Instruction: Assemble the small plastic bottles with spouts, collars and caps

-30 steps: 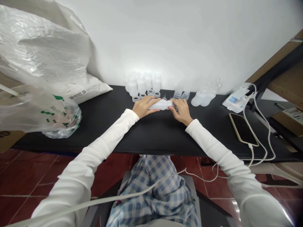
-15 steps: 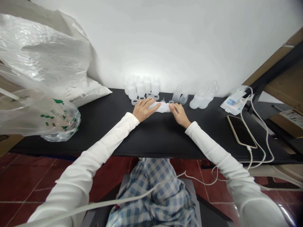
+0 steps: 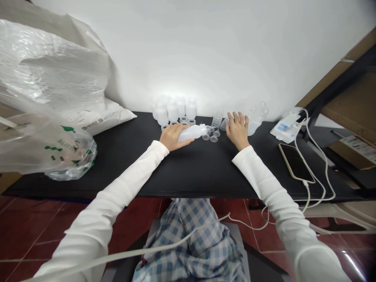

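Observation:
My left hand (image 3: 172,138) is wrapped round a frosty white baby bottle (image 3: 190,133), which lies sideways with its collar and clear nipple pointing right. Beneath and beyond that nipple, several loose clear nipples (image 3: 214,138) lie on the black table. My right hand (image 3: 238,130) is apart from the bottle, its fingers spread next to a clear dome cap (image 3: 224,124); I see nothing held in it. A stack of clear caps (image 3: 217,116) stands just left of that cap. Behind my right fingers are more bottles with clear domed tops (image 3: 257,117), partly hidden.
Several white bottles (image 3: 172,109) stand by the wall, with collar rings (image 3: 192,122) in front. Plastic bags (image 3: 53,74) cover the left side. At right lie a white box (image 3: 286,127), a phone (image 3: 296,163) and loose cables (image 3: 321,156). The black table's (image 3: 194,176) front edge is above my lap.
My right hand has let go of the bottle and moved right to the clear cap, its fingers spreading. My left hand keeps the bottle, whose collar and nipple now show.

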{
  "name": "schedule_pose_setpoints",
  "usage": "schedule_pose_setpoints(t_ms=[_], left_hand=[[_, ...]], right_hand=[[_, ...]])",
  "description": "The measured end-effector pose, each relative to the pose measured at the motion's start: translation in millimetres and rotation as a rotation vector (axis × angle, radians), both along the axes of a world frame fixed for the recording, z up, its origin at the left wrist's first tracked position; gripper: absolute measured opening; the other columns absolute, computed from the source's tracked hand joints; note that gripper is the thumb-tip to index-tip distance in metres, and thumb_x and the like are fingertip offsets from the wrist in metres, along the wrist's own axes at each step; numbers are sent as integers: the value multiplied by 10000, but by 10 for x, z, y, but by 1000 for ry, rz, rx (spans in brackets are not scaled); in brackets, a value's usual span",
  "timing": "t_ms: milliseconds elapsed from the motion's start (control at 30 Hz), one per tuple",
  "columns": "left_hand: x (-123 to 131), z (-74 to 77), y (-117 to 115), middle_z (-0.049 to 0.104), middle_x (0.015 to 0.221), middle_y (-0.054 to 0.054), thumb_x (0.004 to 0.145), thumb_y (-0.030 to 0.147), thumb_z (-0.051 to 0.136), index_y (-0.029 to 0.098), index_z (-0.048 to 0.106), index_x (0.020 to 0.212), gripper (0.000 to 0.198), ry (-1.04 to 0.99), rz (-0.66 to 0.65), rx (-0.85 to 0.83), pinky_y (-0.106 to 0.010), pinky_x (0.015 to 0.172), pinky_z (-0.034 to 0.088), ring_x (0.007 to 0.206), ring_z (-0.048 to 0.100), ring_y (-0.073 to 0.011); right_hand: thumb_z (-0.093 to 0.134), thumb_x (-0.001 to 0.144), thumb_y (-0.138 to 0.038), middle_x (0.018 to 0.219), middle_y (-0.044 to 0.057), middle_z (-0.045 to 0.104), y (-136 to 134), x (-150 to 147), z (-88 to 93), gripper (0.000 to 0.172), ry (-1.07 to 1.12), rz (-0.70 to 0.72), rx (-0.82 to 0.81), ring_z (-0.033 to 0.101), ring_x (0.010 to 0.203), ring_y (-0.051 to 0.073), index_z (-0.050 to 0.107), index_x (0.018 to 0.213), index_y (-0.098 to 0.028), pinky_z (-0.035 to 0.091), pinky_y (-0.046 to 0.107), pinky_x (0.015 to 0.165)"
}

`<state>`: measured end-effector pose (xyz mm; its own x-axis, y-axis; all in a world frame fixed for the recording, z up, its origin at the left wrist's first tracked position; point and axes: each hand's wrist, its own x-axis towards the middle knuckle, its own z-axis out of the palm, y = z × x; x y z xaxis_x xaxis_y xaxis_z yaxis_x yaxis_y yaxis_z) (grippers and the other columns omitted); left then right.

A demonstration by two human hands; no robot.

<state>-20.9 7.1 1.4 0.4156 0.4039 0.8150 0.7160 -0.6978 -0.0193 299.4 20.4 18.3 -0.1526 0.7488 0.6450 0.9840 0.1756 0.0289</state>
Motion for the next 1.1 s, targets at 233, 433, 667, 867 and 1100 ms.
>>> schedule_pose_setpoints(t_ms=[233, 433, 667, 867, 1100], left_hand=[[26, 9, -10, 759, 1001, -130, 858, 601, 658, 167, 690, 1185, 545, 35, 5, -80, -388, 803, 546, 905, 732, -270], [17, 37, -29, 757, 1006, -137, 848, 610, 665, 166, 689, 1176, 553, 18, -3, -139, -390, 815, 551, 921, 731, -274], [-31, 33, 15, 754, 1008, -135, 851, 617, 654, 164, 690, 1158, 548, -5, 27, -136, -391, 822, 546, 906, 726, -273], [-85, -3, 76, 743, 1042, -141, 848, 596, 674, 161, 677, 1203, 561, -29, 47, -154, -396, 812, 545, 897, 724, -278], [-50, 50, 39, 736, 1016, -139, 855, 600, 669, 161, 686, 1199, 558, 75, -53, -208, -396, 865, 555, 982, 714, -288]], right_hand=[[438, 972, -307, 1196, 214, 635, -14, -28, -21, 401, 33, 93, -32, 448, 1338, 395, 583, 1299, -126, 208, 697, 1155], [464, 976, -414, 1235, 212, 561, -126, -74, 124, 478, 142, 103, 2, 494, 1208, 387, 518, 1361, -137, 344, 642, 1057], [394, 1007, -588, 1123, 138, 546, -214, -222, 97, 489, 621, 268, 118, 570, 1030, 263, 578, 1215, -185, 505, 452, 918], [441, 952, -691, 1091, 85, 621, -179, -381, -68, 526, 868, 489, -101, 612, 915, 202, 571, 1152, -222, 551, 374, 828], [689, 803, -692, 1155, 92, 660, -285, -550, -83, 568, 831, 683, -240, 658, 990, 237, 613, 1133, -237, 557, 423, 911]])
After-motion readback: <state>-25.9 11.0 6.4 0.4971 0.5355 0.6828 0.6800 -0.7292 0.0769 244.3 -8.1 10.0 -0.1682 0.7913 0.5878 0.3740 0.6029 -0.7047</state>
